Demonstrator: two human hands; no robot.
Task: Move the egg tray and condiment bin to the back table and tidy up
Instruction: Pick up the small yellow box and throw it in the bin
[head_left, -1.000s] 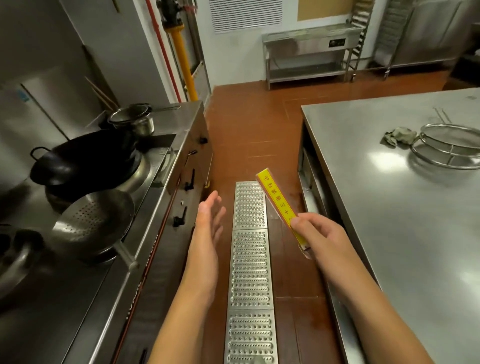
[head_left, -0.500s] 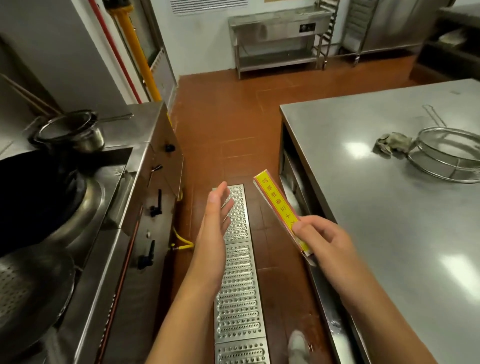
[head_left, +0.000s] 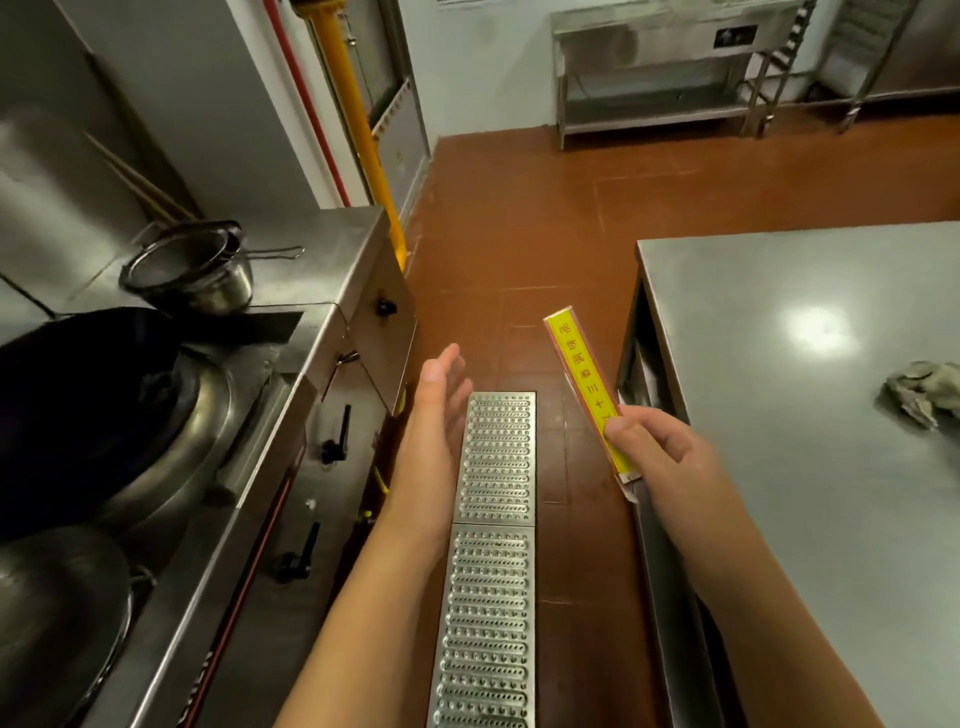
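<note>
The right hand (head_left: 670, 457) pinches a long, flat yellow sign strip (head_left: 584, 387) with red characters, thumb across its face near the lower end, the other fingers wrapped behind. Its long axis runs up and away from those fingers, leaning a touch toward the left, so nearly all its length sticks out beyond the grip over the red floor tiles (head_left: 519, 234). The left hand (head_left: 434, 415) carries nothing: flat, fingers together and extended, palm turned toward the strip, well apart from it, with the steel floor drain grate (head_left: 496, 519) showing between the 2 hands. Neither the egg tray nor the condiment bin is anywhere in view, so this reads as the tidy-up part. Just beside the right knuckles, on the outer side, is the edge of the steel prep table (head_left: 779, 415), with a crumpled grey rag (head_left: 924, 389) farther along the same way. Far beyond the strip's tip stands a steel table against the back wall (head_left: 649, 67). On the left hand's outer side sits the wok range (head_left: 311, 364) with a black wok (head_left: 88, 395) and a small steel pot (head_left: 197, 270). The right hand clearly owns the strip; the prep table is its nearest landing spot, though where it is meant to go cannot be told.
</note>
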